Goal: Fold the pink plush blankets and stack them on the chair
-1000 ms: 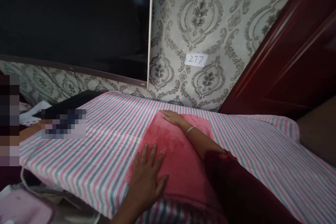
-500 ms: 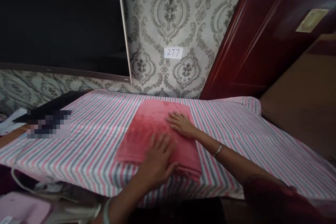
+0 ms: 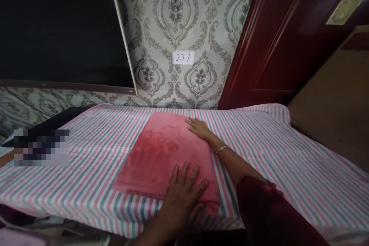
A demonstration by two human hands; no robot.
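Note:
A folded pink-red plush blanket (image 3: 161, 153) lies flat on a striped cloth (image 3: 95, 153) in the middle of the head view. My left hand (image 3: 184, 192) rests on its near edge toward the right, fingers spread. On the far right part of the blanket lies my right hand (image 3: 199, 127), palm down with fingers stretched out. Neither hand grips the fabric. Folded layers show along the blanket's near edge, partly hidden behind my left hand.
The striped cloth covers a table against a patterned wall (image 3: 175, 11) bearing a paper label (image 3: 183, 57). A large dark screen (image 3: 57, 27) hangs at the left. To the right are a dark red door (image 3: 276, 38) and a brown panel (image 3: 331, 100).
My left hand has moved nearer and to the right along the blanket. My right hand has slid toward its far edge. The camera view has shifted slightly.

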